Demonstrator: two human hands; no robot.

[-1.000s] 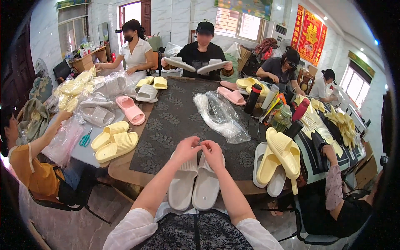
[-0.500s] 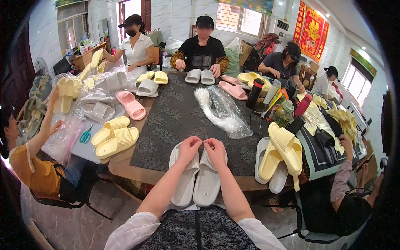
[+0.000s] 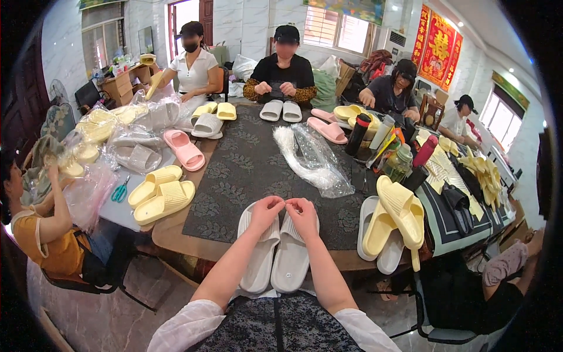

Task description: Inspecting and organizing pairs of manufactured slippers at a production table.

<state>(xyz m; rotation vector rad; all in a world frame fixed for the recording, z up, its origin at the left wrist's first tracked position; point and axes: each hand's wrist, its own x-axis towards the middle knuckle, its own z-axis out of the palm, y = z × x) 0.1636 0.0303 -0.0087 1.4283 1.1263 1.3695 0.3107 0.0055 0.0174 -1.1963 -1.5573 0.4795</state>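
Slippers (image 3: 291, 264) in grey, paired at the near edge of a shared desk (image 3: 202, 250)

Lower centre of the frame: the two grey slippers lie side by side, soles down, heels toward the dark patterned garment (image 3: 278, 325); this presumably brings both straps within equal reach. Above them, the left hand (image 3: 267, 213) and right hand (image 3: 301, 217) converge, fingers curled and tips almost meeting. Each grip is narrowed to a near-pinch; whether anything thin is held between the tips cannot be told.

Right of centre, a yellow pair (image 3: 401, 214) leans over another grey pair (image 3: 368, 234), a stacking that probably saves room. Left of centre, a second yellow pair (image 3: 168, 202) overlaps at the desk's border, leaving the dark mat (image 3: 217, 205) mostly uncovered; teal scissors (image 3: 121, 191) lie beyond its left side.

Centre: white strands (image 3: 291, 156) spill from a clear bag (image 3: 329, 167), apparently placed for reach from several sides.

Upper centre: further grey slippers (image 3: 281, 110) stand paired before a co-worker in black (image 3: 285, 71), whose hands are raised just behind them.
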